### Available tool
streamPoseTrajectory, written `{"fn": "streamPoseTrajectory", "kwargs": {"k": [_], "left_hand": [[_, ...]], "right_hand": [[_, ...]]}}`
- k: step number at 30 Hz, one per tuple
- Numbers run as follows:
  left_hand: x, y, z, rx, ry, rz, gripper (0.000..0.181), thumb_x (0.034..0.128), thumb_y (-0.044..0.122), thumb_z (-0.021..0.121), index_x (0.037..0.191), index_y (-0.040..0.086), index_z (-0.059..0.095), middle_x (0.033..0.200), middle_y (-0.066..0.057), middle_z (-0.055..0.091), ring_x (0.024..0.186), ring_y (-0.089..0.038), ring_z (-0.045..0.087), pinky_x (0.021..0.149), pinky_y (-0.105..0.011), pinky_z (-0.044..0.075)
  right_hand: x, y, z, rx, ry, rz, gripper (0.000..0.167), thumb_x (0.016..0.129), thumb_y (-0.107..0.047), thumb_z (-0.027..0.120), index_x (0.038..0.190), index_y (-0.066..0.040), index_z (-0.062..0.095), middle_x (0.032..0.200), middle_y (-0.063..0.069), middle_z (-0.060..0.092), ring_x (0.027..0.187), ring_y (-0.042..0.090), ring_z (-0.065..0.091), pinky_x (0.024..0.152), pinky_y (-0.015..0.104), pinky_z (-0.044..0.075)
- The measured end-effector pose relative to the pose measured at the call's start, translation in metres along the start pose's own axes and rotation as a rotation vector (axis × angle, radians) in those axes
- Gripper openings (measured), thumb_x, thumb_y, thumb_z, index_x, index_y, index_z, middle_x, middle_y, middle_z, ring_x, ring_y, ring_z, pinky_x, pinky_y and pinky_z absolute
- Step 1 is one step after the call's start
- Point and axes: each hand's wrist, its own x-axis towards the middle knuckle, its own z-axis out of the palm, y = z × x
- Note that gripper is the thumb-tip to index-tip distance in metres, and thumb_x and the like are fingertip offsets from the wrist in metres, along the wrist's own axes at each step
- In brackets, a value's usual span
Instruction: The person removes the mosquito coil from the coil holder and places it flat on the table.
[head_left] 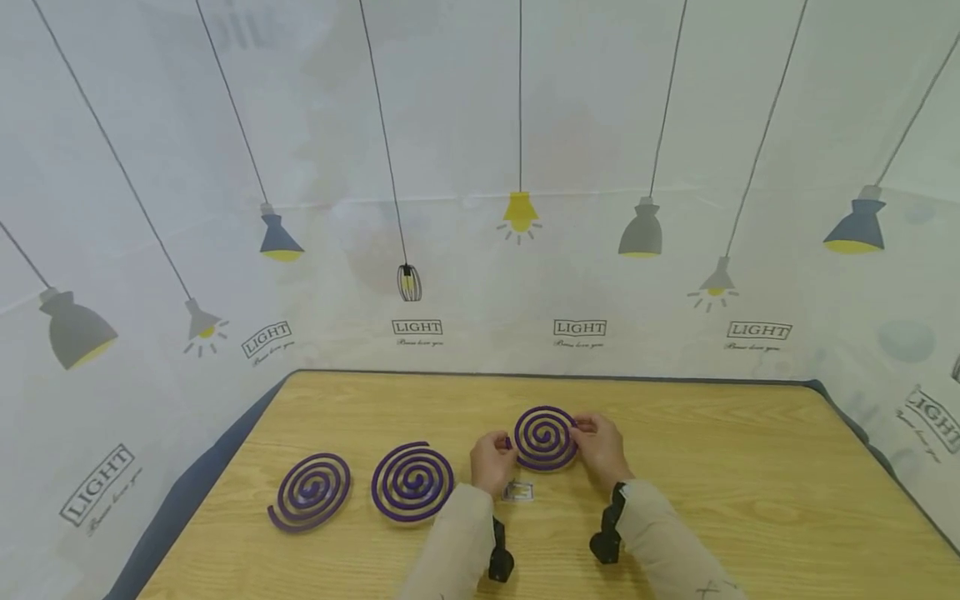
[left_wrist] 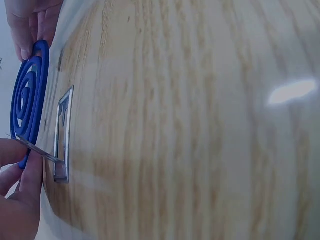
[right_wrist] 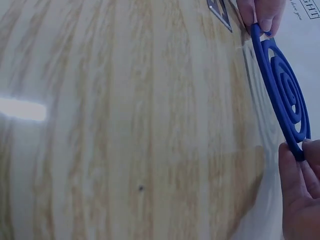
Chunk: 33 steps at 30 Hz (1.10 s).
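In the head view a purple spiral mosquito coil is held between my two hands, and it looks blue in the wrist views. My left hand pinches the coil's outer end, while my right hand pinches the opposite rim between thumb and fingers. Tilted on edge, the coil faces away from the left wrist camera. A small metal coil stand lies flat on the table just below it. Its thin raised strip points toward the left fingers; whether it touches them or the coil I cannot tell.
Two more purple coils, one at far left and one nearer the left sleeve, lie on the wooden table. Behind stands a white backdrop printed with lamps. Black wrist cameras hang below both sleeves.
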Motion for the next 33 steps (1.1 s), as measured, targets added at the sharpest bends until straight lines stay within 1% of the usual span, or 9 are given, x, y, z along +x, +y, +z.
{"fn": "streamPoseTrajectory", "kwargs": {"k": [5, 7, 9, 12, 14, 16, 20, 26, 33], "left_hand": [[0.002, -0.01, 0.005, 0.024, -0.009, 0.008, 0.032, 0.0721, -0.005, 0.064, 0.103, -0.01, 0.058, 0.087, -0.014, 0.061, 0.076, -0.022, 0.057, 0.066, -0.028, 0.05], [0.011, -0.027, 0.014, 0.025, -0.021, 0.026, 0.032, 0.0725, -0.001, 0.066, 0.103, -0.008, 0.059, 0.087, -0.012, 0.061, 0.076, -0.02, 0.057, 0.066, -0.028, 0.05], [0.027, -0.063, 0.029, 0.012, -0.007, 0.141, 0.031, 0.0734, 0.006, 0.068, 0.102, -0.004, 0.061, 0.083, -0.007, 0.061, 0.071, -0.014, 0.056, 0.061, -0.023, 0.048], [0.034, -0.077, 0.035, 0.03, -0.009, 0.17, 0.031, 0.073, 0.009, 0.07, 0.101, -0.002, 0.062, 0.08, -0.005, 0.061, 0.069, -0.013, 0.055, 0.06, -0.022, 0.047], [0.029, -0.066, 0.03, 0.026, -0.011, 0.15, 0.031, 0.0724, 0.006, 0.07, 0.1, -0.003, 0.062, 0.081, -0.006, 0.06, 0.07, -0.015, 0.055, 0.061, -0.023, 0.047], [0.014, -0.034, 0.016, 0.04, -0.039, 0.055, 0.033, 0.0712, 0.0, 0.069, 0.102, -0.007, 0.06, 0.084, -0.011, 0.061, 0.074, -0.02, 0.056, 0.065, -0.028, 0.049], [0.001, -0.007, 0.001, 0.048, -0.076, 0.056, 0.032, 0.0729, -0.005, 0.065, 0.103, -0.012, 0.057, 0.085, -0.015, 0.059, 0.076, -0.023, 0.057, 0.066, -0.027, 0.049], [0.0, -0.003, -0.004, 0.025, -0.129, 0.045, 0.033, 0.0727, -0.007, 0.064, 0.104, -0.013, 0.056, 0.085, -0.016, 0.058, 0.078, -0.023, 0.057, 0.067, -0.027, 0.049], [0.002, -0.008, -0.001, 0.009, -0.134, 0.04, 0.034, 0.0725, -0.008, 0.064, 0.105, -0.013, 0.056, 0.084, -0.014, 0.057, 0.077, -0.022, 0.055, 0.067, -0.028, 0.049]], "right_hand": [[-0.002, 0.004, 0.001, -0.029, -0.004, -0.009, 0.023, 0.081, 0.002, 0.057, 0.102, 0.01, 0.057, 0.095, 0.023, 0.06, 0.085, 0.029, 0.058, 0.068, 0.03, 0.051], [-0.003, 0.004, 0.0, -0.052, -0.009, -0.011, 0.024, 0.081, 0.002, 0.057, 0.104, 0.009, 0.057, 0.098, 0.023, 0.06, 0.088, 0.031, 0.058, 0.071, 0.032, 0.051], [-0.003, 0.005, -0.001, -0.082, -0.018, -0.015, 0.025, 0.081, 0.003, 0.056, 0.105, 0.01, 0.056, 0.1, 0.024, 0.059, 0.09, 0.033, 0.057, 0.074, 0.034, 0.05], [-0.004, 0.006, -0.002, -0.113, -0.035, -0.025, 0.027, 0.081, 0.003, 0.055, 0.107, 0.011, 0.055, 0.103, 0.025, 0.058, 0.094, 0.035, 0.056, 0.077, 0.036, 0.049], [-0.004, 0.006, -0.002, -0.129, -0.047, -0.038, 0.028, 0.081, 0.004, 0.055, 0.108, 0.012, 0.054, 0.103, 0.027, 0.057, 0.095, 0.037, 0.055, 0.077, 0.037, 0.049], [-0.004, 0.005, -0.001, -0.144, -0.058, -0.046, 0.029, 0.081, 0.004, 0.055, 0.109, 0.012, 0.053, 0.103, 0.026, 0.057, 0.095, 0.036, 0.055, 0.078, 0.037, 0.049], [-0.004, 0.005, -0.001, -0.168, -0.075, -0.059, 0.031, 0.081, 0.004, 0.055, 0.11, 0.012, 0.053, 0.103, 0.025, 0.057, 0.093, 0.034, 0.056, 0.076, 0.037, 0.049], [-0.004, 0.005, -0.003, -0.167, -0.078, -0.077, 0.03, 0.08, 0.005, 0.056, 0.109, 0.012, 0.054, 0.101, 0.025, 0.058, 0.092, 0.033, 0.056, 0.077, 0.037, 0.049], [-0.002, 0.008, -0.004, -0.164, -0.079, -0.067, 0.029, 0.08, 0.003, 0.058, 0.108, 0.01, 0.056, 0.099, 0.023, 0.06, 0.091, 0.031, 0.057, 0.077, 0.036, 0.048]]}}
